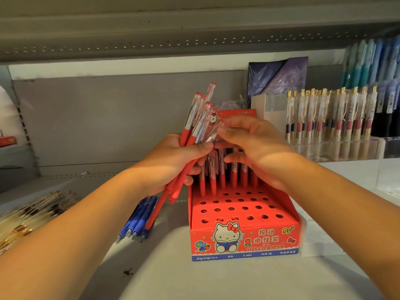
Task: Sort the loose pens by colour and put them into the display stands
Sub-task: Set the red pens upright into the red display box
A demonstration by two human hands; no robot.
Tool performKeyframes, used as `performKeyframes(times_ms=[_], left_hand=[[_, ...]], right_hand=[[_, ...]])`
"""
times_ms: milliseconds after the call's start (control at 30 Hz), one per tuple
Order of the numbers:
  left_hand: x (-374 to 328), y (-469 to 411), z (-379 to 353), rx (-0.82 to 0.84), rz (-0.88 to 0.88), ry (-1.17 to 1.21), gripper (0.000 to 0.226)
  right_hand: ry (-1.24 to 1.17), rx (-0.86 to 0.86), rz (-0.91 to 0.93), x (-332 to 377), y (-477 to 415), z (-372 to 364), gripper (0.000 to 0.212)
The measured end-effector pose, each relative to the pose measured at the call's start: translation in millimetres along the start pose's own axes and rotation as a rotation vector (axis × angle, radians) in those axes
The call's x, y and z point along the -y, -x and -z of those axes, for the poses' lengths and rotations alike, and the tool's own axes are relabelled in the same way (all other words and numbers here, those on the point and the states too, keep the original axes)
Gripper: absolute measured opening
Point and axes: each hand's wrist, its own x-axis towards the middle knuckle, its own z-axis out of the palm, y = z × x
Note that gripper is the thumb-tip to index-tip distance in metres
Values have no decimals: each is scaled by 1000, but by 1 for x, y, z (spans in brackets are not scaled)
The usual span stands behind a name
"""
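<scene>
Nearest me on the shelf [194,278] sits a red display stand [244,239]; blue pens [138,221] lie just left of it; above, my left hand [171,161] grips a bundle of red pens [194,126]; my right hand [257,146] pinches the bundle's clear tops; behind, upright red pens [213,187] fill the stand's back holes.
</scene>
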Motion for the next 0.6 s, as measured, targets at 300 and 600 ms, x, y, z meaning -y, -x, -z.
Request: performKeyframes(times_ms=[300,600], left_hand=[[-2,-2,0,-97,-51,84,29],[-2,-6,6,-206,-85,11,17]], right_hand=[[-169,19,51,-1,-2,-8,9],[-252,-81,144,5,-3,-6,4]])
